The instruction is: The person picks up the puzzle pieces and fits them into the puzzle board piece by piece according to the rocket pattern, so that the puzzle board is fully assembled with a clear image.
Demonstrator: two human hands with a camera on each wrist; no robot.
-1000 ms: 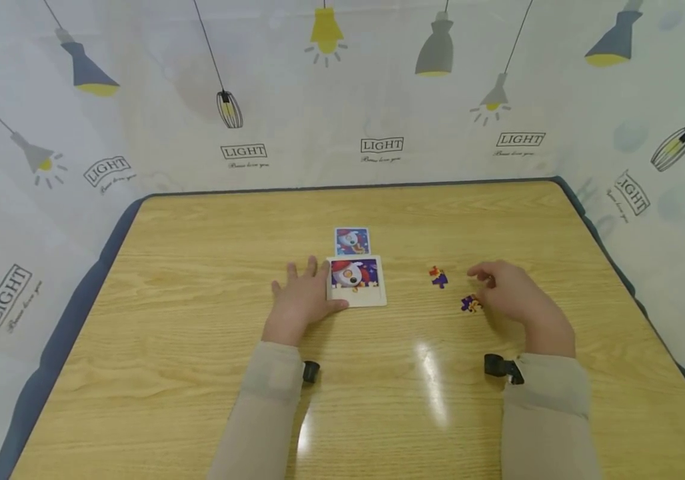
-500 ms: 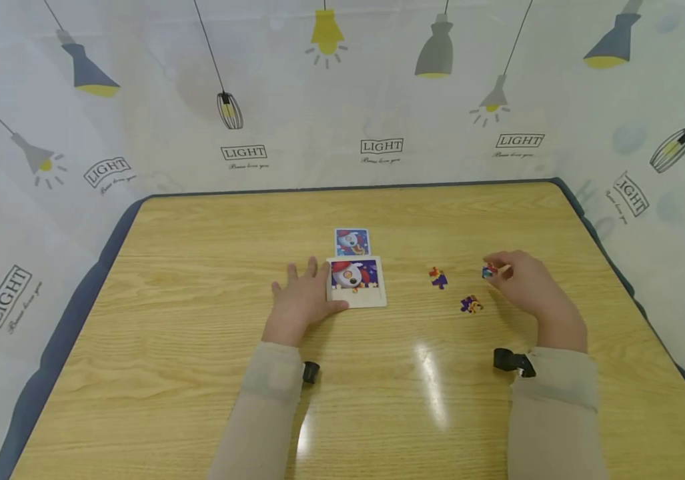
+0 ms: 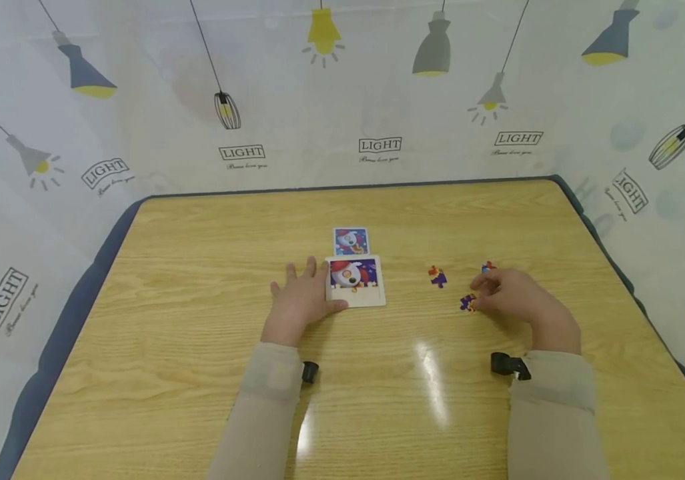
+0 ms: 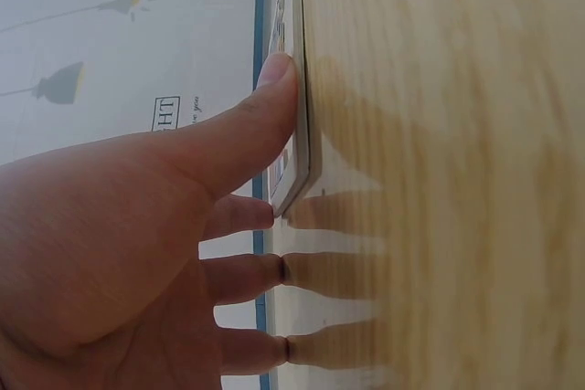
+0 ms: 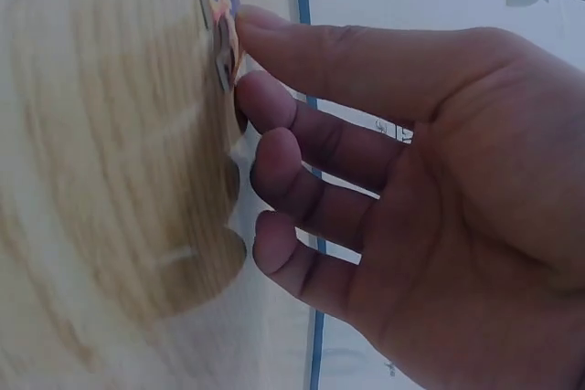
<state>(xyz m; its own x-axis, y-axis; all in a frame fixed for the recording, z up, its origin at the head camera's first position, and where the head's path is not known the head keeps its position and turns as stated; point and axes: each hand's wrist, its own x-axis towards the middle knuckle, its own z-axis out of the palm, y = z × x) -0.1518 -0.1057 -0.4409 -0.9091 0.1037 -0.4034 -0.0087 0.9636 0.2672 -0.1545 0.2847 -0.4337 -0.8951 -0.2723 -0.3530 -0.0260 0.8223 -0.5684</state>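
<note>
In the head view my left hand (image 3: 297,303) lies spread at the left side of a white jigsaw tray (image 3: 366,299). Its thumb rests on the tray's near corner, and the left wrist view shows the other fingers straight, tips on the table. The tray's upper part carries a picture of a white cartoon character in a red hat; its lower strip is bare. My right hand (image 3: 519,300) is over the table at the right, fingers loosely bent. Its thumb touches a purple and yellow puzzle piece (image 3: 467,303); in the right wrist view the index fingertip is close to that piece's edge.
Behind the tray lies a small picture card (image 3: 351,241) with a similar character. An orange and purple puzzle piece (image 3: 437,276) sits between tray and right hand. Another red and blue piece (image 3: 487,267) is partly behind the right hand. A printed curtain (image 3: 294,87) surrounds the wooden table (image 3: 210,267).
Half a second ago my right hand pinched the red and blue puzzle piece. That piece now lies on the table, and the hand has moved nearer to the purple and yellow one.
</note>
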